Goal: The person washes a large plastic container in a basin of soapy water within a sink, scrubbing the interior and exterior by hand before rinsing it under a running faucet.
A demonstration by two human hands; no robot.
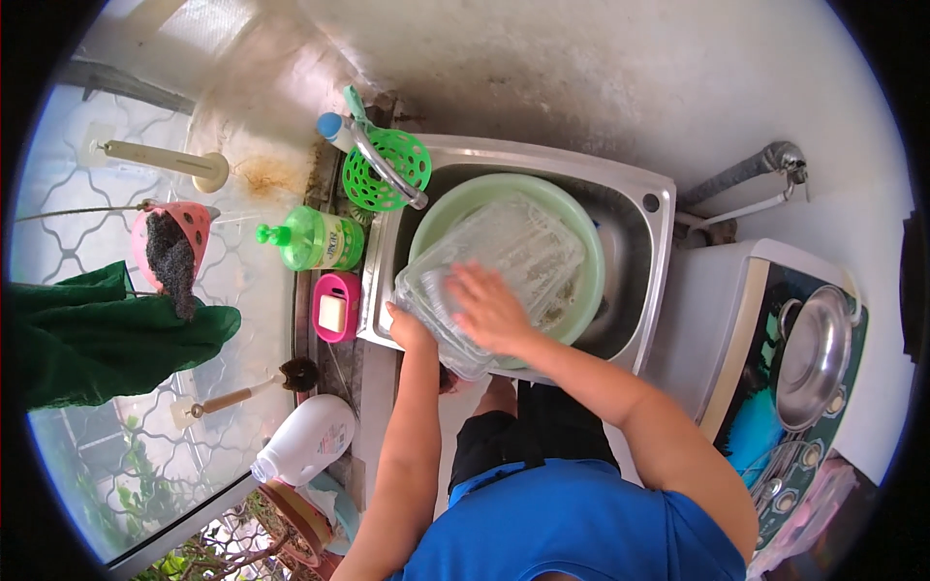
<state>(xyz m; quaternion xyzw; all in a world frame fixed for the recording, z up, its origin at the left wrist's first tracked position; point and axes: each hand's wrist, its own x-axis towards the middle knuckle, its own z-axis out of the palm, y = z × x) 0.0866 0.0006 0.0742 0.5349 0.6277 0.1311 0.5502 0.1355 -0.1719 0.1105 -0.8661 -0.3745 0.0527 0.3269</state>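
A clear plastic container, wet and streaked with whitish suds, is tilted over a pale green basin. My left hand grips its near left edge, with the thumb on top. Flat over the container's near part lies my right hand, blurred, its fingers apart. No object shows in the right hand, though its palm side is hidden. Cloudy water is visible in the basin beside the container. The basin rests inside a stainless steel sink.
A curved faucet and a green perforated basket are at the sink's far left corner. Along the left ledge are a green pump bottle, a pink soap dish and a white bottle. A steel pan sits at right on a stove.
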